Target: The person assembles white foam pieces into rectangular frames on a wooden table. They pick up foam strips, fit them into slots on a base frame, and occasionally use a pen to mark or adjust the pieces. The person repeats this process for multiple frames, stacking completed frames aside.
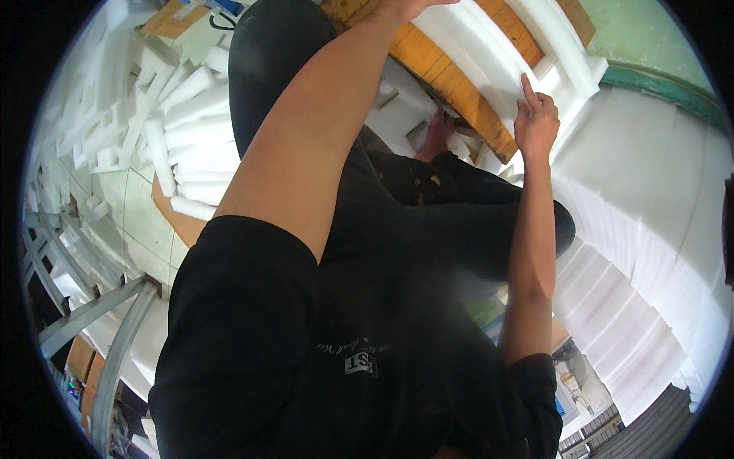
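- Long white foam strip (482,50) lies across the orange-brown wooden bench (440,67).
- Right hand (538,122), loosely open, seemingly steadies it; left hand (417,6): grip I can't tell.
- Shifting it would call for two-handed support.

Foam strip (485,53) on the wooden board (436,65), foam pile (200,138) to its left, foam sheets (642,168) to its right.

The far edge is cutting off the left hand (413,7) and the white foam strip (475,47); leftward, some foam pieces (86,96) are looking blurred.
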`<state>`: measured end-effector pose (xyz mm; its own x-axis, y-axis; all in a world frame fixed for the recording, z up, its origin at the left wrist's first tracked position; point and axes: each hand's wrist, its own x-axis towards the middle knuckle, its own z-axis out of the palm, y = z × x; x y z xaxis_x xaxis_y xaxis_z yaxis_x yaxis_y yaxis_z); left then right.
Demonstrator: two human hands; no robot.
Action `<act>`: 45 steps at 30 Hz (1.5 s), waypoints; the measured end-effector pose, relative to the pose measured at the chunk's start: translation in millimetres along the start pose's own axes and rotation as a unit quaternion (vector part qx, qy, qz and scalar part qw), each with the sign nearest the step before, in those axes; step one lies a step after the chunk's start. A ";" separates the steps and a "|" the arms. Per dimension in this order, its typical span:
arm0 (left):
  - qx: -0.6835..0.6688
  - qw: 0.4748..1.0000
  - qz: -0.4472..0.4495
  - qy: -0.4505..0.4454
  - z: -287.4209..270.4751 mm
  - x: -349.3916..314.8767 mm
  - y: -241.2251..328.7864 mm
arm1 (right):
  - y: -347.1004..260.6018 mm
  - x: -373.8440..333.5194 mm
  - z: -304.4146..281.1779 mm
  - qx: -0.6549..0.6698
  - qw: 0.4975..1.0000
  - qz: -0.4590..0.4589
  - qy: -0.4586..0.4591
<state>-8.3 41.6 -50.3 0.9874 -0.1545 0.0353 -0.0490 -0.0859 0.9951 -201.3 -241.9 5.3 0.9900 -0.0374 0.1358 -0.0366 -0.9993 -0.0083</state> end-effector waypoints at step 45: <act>0.359 0.705 0.483 -0.376 209.0 -78.4 57.4 | 148.2 8.4 31.0 0.211 0.949 0.233 0.024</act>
<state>-120.0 -156.9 -15.2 0.0968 -0.9364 0.3373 -0.9733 -0.0182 0.2288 -194.2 -390.2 -25.4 0.8721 -0.4850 0.0648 -0.4012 -0.7846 -0.4726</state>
